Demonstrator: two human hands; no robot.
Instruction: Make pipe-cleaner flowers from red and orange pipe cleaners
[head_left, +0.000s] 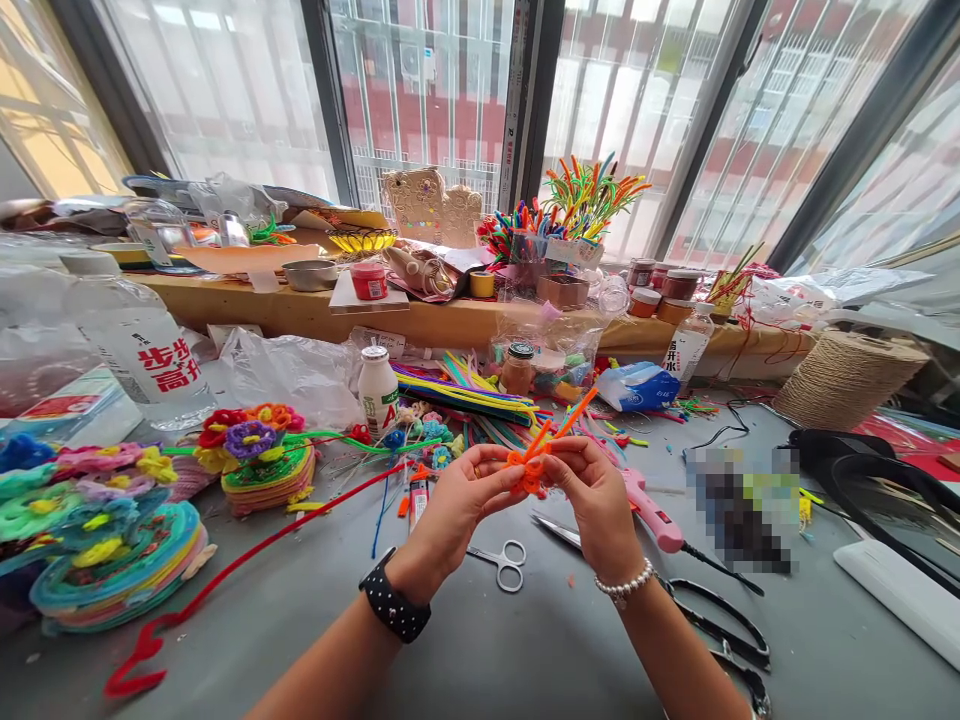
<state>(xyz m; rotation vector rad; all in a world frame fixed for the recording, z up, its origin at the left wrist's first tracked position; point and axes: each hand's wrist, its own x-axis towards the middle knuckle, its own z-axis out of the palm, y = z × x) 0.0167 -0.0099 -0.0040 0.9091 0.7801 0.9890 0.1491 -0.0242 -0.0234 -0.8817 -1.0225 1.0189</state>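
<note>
Above the grey table (495,640), both hands meet around an orange pipe-cleaner piece (531,468) with small loops and straight ends sticking up to the right. My left hand (465,500) pinches its left side between thumb and fingers. On the other side, my right hand (592,500) grips it with thumb and fingertips. Small silver scissors (506,565) lie on the table below the hands. Large black-handled scissors (720,625) lie partly under my right wrist, beside a pink glue gun (654,512).
Pipe-cleaner flowers (259,450) and a long red strip (247,565) lie at left. A white bottle (379,390) stands behind the hands, near bundled pipe cleaners (465,395). At right are a twine spool (851,380) and black cables. Jars line the ledge (442,320).
</note>
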